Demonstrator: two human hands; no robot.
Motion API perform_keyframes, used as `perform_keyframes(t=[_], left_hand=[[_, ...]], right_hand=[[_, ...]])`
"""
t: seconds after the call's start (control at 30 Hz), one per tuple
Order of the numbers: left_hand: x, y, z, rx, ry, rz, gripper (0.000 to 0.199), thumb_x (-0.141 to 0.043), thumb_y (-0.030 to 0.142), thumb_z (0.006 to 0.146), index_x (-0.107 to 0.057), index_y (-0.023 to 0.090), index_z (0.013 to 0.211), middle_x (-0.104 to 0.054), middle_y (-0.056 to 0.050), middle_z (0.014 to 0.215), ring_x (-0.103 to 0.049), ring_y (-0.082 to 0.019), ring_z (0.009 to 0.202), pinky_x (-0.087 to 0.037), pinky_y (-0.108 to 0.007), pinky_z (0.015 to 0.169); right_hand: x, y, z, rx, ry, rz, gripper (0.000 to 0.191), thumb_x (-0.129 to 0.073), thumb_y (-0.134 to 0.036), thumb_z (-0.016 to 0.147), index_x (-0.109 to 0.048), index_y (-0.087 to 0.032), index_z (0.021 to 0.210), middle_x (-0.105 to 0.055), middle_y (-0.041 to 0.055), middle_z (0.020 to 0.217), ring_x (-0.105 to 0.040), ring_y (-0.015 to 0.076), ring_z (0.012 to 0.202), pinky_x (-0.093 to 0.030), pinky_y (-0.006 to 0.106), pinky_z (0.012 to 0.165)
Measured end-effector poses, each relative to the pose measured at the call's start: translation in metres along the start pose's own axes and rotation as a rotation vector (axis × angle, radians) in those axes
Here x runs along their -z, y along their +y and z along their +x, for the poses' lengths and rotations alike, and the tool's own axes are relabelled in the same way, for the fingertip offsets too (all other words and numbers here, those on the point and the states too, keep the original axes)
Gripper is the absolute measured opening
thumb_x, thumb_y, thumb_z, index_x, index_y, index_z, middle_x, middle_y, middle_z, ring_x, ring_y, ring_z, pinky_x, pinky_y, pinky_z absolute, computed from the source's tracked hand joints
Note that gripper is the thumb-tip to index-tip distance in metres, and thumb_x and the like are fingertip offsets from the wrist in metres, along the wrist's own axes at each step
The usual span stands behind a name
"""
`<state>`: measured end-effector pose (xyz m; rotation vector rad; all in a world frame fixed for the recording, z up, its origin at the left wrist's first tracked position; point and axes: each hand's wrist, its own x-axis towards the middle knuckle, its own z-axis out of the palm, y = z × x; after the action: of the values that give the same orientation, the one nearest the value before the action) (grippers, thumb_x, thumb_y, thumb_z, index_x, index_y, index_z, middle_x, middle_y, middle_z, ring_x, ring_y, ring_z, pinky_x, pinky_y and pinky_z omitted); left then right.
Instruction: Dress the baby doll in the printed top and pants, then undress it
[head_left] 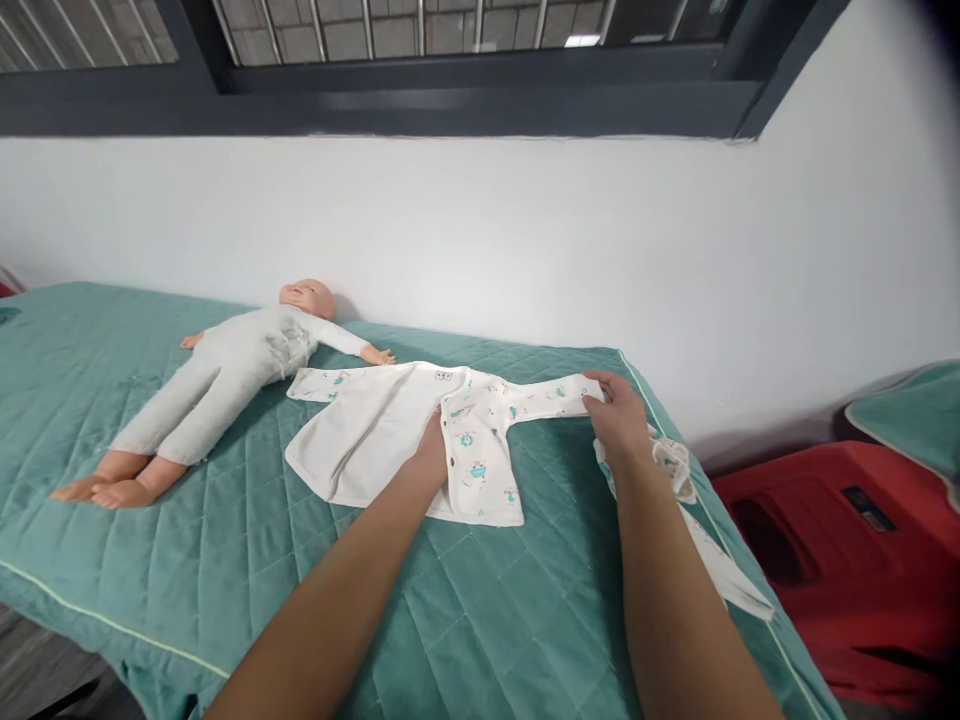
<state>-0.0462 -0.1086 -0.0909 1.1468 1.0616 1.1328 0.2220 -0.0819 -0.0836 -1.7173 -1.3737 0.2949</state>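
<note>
On your L the doll (244, 348) lies on the green quilt (457, 630); next to it the shirt (382, 425)'s laid out, your L hand (430, 452) tucked under its printed front panel (484, 470), fingers hidden, so can't tell their grip. At R, your R hand (621, 412) pinches the cuff (589, 390). Looks like you're prepping the sleeve (547, 398); next move prob calls for a steady cuff w/ the L hand feeding in.

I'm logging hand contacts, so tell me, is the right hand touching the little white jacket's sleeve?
Touching. The head view shows it plainly: the right hand pinches the end of the jacket sleeve, with the fabric visible right in its grip.
</note>
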Motion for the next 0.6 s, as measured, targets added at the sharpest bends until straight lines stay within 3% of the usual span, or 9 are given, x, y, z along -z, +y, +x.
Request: perform_keyframes(t=[0.13,0.23,0.33,0.4,0.5,0.6], left_hand=[[-0.003,0.005,-0.003,0.041,0.043,-0.024,0.035,-0.042,0.017,0.093,-0.054,0.019,0.061,-0.069,-0.011,0.074,-0.061,-0.028,0.1,-0.043,-0.048,0.102],[-0.004,0.009,-0.004,0.077,0.066,-0.106,0.036,-0.041,0.015,0.093,-0.053,0.019,0.059,-0.065,-0.008,0.067,-0.061,-0.025,0.093,-0.045,-0.043,0.098],[-0.005,0.01,-0.004,0.087,0.089,-0.187,0.032,-0.048,0.012,0.09,-0.054,0.018,0.059,-0.06,-0.005,0.061,-0.06,-0.021,0.084,-0.049,-0.037,0.091],[-0.005,0.01,-0.004,0.08,0.095,-0.181,0.031,-0.053,0.01,0.087,-0.052,0.017,0.057,-0.056,-0.003,0.057,-0.059,-0.019,0.078,-0.05,-0.035,0.085],[-0.005,0.006,-0.001,0.056,0.106,-0.122,0.032,-0.054,0.01,0.087,-0.049,0.017,0.056,-0.053,-0.001,0.057,-0.058,-0.018,0.074,-0.051,-0.032,0.08],[-0.005,-0.001,0.002,0.015,0.131,-0.046,0.028,-0.049,0.013,0.089,-0.053,0.017,0.062,-0.058,-0.002,0.062,-0.06,-0.019,0.076,-0.052,-0.033,0.08]], right_hand=[[0.005,-0.004,-0.006,-0.074,-0.025,-0.195,0.056,-0.048,-0.013,0.071,-0.063,-0.02,0.124,-0.068,0.0112,0.115,-0.062,0.0277,0.1,-0.047,0.04,0.092],[0.006,-0.008,-0.01,-0.097,-0.036,-0.452,0.056,-0.05,-0.009,0.07,-0.064,-0.014,0.124,-0.063,0.0195,0.119,-0.058,0.0351,0.108,-0.044,0.047,0.095],[0.0,-0.013,-0.012,0.003,0.051,-0.494,0.05,-0.05,-0.009,0.073,-0.064,-0.007,0.121,-0.056,0.0254,0.123,-0.052,0.0382,0.117,-0.041,0.051,0.099],[-0.008,-0.018,-0.014,0.154,0.053,-0.395,0.046,-0.048,-0.011,0.077,-0.064,-0.008,0.12,-0.057,0.0226,0.124,-0.051,0.0342,0.12,-0.04,0.048,0.103],[-0.023,-0.024,-0.015,0.258,-0.131,-0.271,0.041,-0.047,-0.022,0.086,-0.061,-0.013,0.124,-0.061,0.0163,0.126,-0.053,0.0279,0.121,-0.041,0.043,0.105],[-0.03,-0.02,-0.013,0.128,-0.256,-0.381,0.042,-0.052,-0.031,0.087,-0.061,-0.012,0.124,-0.061,0.0176,0.13,-0.052,0.0305,0.124,-0.037,0.045,0.108]])
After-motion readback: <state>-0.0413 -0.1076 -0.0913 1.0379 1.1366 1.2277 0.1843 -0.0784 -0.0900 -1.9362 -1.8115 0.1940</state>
